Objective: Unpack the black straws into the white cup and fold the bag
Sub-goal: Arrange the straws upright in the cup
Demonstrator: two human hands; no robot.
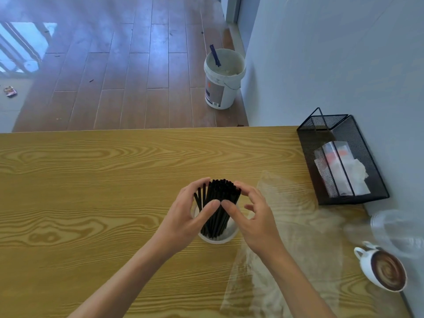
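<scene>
A bundle of black straws (219, 198) stands upright in the white cup (218, 238) near the middle of the wooden table. My left hand (190, 214) curls round the bundle from the left, thumb in front and fingers behind. My right hand (252, 216) cups it from the right, its thumb meeting the left thumb on the straws. The cup is largely hidden behind both hands. The clear plastic bag (286, 226) lies flat on the table just right of the cup, partly under my right forearm.
A black mesh basket (367, 180) with packets stands by the wall at the right. A coffee cup (385, 269) and a clear plastic lid (394, 228) sit at the table's right edge. Beyond the far edge (137, 129), a white bucket (223, 81) stands on the floor.
</scene>
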